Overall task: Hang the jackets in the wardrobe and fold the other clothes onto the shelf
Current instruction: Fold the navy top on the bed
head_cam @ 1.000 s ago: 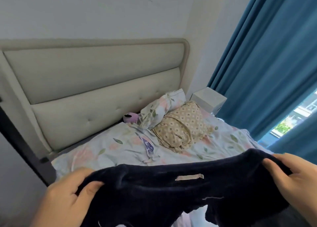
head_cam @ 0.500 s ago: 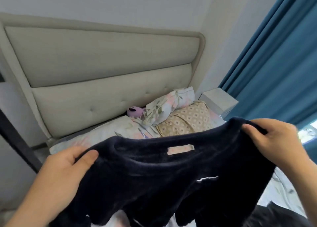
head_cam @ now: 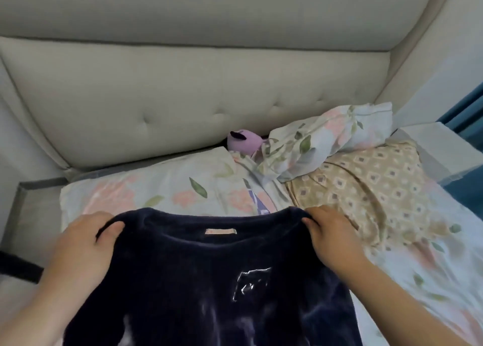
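A dark navy top (head_cam: 209,288) with a pale neck label and a white outlined pocket lies spread on the bed, collar toward the headboard. My left hand (head_cam: 83,246) grips its left shoulder, fingers curled round the cloth. My right hand (head_cam: 332,236) pinches the right shoulder the same way. The lower part of the top runs out of view at the bottom.
The floral sheet of the bed (head_cam: 156,196) stretches ahead to a padded beige headboard (head_cam: 196,97). A floral pillow (head_cam: 326,142), a tan patterned cloth (head_cam: 366,189) and a small purple plush toy (head_cam: 243,142) lie at the head. A white nightstand (head_cam: 444,147) and blue curtain (head_cam: 467,110) stand right.
The top, held up in the air before, has come down onto the bed. Both hands moved closer together at the shoulders, and my view tilted down toward the bed.
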Demonstrator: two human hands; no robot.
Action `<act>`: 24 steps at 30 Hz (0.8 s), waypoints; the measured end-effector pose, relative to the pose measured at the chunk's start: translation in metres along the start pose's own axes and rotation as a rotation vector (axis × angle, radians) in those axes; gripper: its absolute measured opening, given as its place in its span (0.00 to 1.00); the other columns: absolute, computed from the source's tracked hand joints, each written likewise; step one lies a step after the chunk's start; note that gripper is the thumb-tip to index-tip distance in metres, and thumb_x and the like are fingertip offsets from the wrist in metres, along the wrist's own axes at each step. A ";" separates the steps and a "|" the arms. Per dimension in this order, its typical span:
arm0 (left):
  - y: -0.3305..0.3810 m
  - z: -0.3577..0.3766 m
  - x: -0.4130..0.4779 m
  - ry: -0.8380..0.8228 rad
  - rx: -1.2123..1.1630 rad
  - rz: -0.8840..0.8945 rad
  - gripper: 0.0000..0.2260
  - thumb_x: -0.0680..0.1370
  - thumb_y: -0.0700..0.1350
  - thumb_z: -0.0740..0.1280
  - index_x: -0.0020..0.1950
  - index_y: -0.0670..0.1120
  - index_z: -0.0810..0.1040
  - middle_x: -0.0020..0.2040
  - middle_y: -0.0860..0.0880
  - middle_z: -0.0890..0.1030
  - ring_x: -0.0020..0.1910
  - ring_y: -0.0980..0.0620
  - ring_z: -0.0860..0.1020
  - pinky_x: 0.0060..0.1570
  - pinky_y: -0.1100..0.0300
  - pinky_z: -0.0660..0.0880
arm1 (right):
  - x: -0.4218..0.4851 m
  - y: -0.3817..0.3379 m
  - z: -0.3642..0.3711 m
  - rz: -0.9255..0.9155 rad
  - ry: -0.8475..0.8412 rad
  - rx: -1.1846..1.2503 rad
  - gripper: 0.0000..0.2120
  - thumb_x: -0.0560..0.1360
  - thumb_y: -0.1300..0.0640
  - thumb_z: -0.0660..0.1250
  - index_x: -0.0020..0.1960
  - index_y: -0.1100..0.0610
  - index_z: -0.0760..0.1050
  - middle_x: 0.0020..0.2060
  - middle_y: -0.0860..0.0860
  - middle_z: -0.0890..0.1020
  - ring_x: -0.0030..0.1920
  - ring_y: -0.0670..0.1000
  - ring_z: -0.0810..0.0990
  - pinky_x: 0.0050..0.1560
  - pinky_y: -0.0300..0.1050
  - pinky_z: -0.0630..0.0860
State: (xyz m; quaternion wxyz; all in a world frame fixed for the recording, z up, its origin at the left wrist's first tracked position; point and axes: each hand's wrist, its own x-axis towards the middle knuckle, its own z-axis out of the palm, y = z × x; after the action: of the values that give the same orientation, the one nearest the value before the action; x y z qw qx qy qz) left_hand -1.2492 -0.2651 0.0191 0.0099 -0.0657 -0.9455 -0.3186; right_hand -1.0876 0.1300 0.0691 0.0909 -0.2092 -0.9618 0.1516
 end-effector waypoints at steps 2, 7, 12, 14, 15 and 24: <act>-0.002 0.039 0.021 -0.019 -0.124 -0.071 0.11 0.82 0.47 0.60 0.41 0.54 0.77 0.37 0.55 0.78 0.38 0.53 0.76 0.35 0.54 0.69 | 0.023 0.003 0.064 0.048 0.051 0.087 0.07 0.78 0.64 0.64 0.48 0.58 0.81 0.41 0.53 0.81 0.43 0.56 0.78 0.43 0.48 0.70; -0.020 0.119 0.083 0.205 -0.034 -0.147 0.10 0.83 0.45 0.57 0.44 0.43 0.72 0.40 0.50 0.73 0.40 0.46 0.70 0.40 0.51 0.65 | 0.095 -0.006 0.183 0.118 0.225 0.184 0.09 0.79 0.63 0.60 0.54 0.63 0.77 0.47 0.61 0.80 0.50 0.63 0.76 0.51 0.56 0.72; -0.070 0.186 0.132 0.265 0.232 -0.008 0.13 0.83 0.47 0.56 0.42 0.42 0.67 0.39 0.45 0.69 0.39 0.42 0.67 0.38 0.47 0.65 | 0.144 0.011 0.266 0.085 0.217 -0.004 0.11 0.83 0.58 0.56 0.53 0.65 0.73 0.49 0.66 0.77 0.48 0.66 0.74 0.45 0.55 0.63; -0.080 0.210 0.141 0.282 0.280 0.028 0.13 0.83 0.47 0.56 0.40 0.43 0.65 0.38 0.45 0.68 0.37 0.42 0.67 0.35 0.48 0.63 | 0.150 0.021 0.289 0.057 0.227 -0.053 0.11 0.82 0.59 0.55 0.52 0.66 0.73 0.50 0.66 0.77 0.49 0.67 0.74 0.46 0.56 0.63; -0.083 0.219 0.146 0.299 0.302 0.035 0.13 0.82 0.47 0.56 0.40 0.44 0.64 0.38 0.45 0.68 0.37 0.41 0.67 0.35 0.48 0.62 | 0.154 0.022 0.298 0.060 0.241 -0.066 0.10 0.81 0.60 0.56 0.53 0.66 0.73 0.50 0.66 0.77 0.50 0.67 0.74 0.48 0.58 0.64; -0.094 0.239 0.161 0.321 0.245 0.006 0.14 0.82 0.48 0.56 0.52 0.38 0.72 0.52 0.33 0.77 0.51 0.30 0.74 0.45 0.41 0.68 | 0.155 0.020 0.306 0.091 0.201 -0.013 0.13 0.83 0.56 0.53 0.55 0.64 0.72 0.55 0.64 0.77 0.55 0.65 0.75 0.51 0.55 0.67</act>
State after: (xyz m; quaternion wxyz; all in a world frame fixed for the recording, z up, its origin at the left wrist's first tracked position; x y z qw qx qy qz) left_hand -1.4154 -0.1754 -0.2181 0.1693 -0.0151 -0.9633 -0.2076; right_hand -1.2916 0.1364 -0.2072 0.1787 -0.2673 -0.9383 0.1275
